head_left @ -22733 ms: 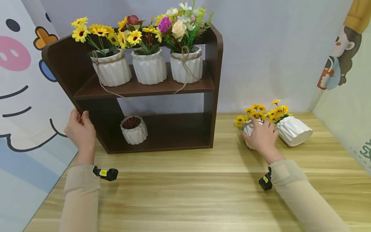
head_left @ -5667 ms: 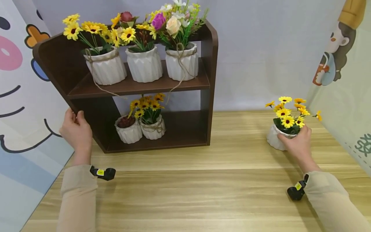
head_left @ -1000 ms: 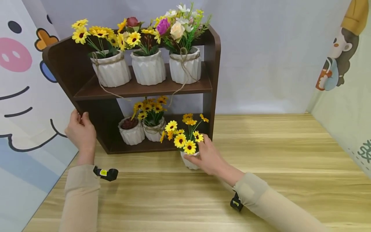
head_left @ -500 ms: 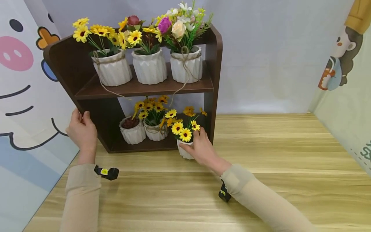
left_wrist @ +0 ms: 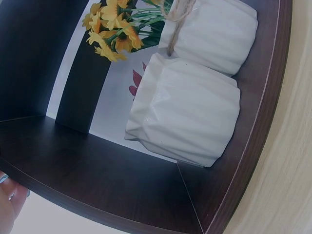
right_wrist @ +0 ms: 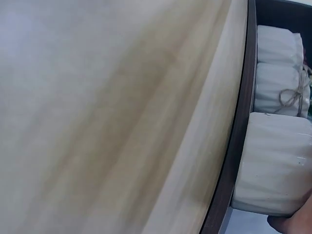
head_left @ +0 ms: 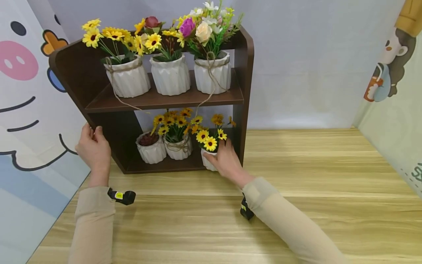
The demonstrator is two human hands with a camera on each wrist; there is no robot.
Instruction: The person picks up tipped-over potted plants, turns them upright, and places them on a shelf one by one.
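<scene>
My right hand [head_left: 228, 161] grips a white ribbed flowerpot [head_left: 208, 160] with yellow daisies [head_left: 210, 143], at the right of the dark brown shelf's lower tier. In the right wrist view this flowerpot [right_wrist: 273, 163] is at the tier's front edge, with part of a finger against it. My left hand [head_left: 95, 152] holds the left side panel of the shelf [head_left: 171, 104]; some fingers are hidden. Left of the gripped pot, a twine-tied pot of yellow flowers [head_left: 178, 149] and a pot with a dark red succulent [head_left: 151, 148] stand side by side on the same tier.
Three white pots stand on the upper tier: yellow daisies [head_left: 128, 79] at left, a mixed bunch [head_left: 170, 75] in the middle, roses and white flowers [head_left: 212, 73] at right. The wooden table [head_left: 184, 223] extends in front. Printed panels [head_left: 19, 106] flank both sides.
The twine-tied pot, then the daisy pot, went from the table's right side to the lower tier. Within the last second, my right hand moved the daisy pot inward. My left hand stayed at the side panel.
</scene>
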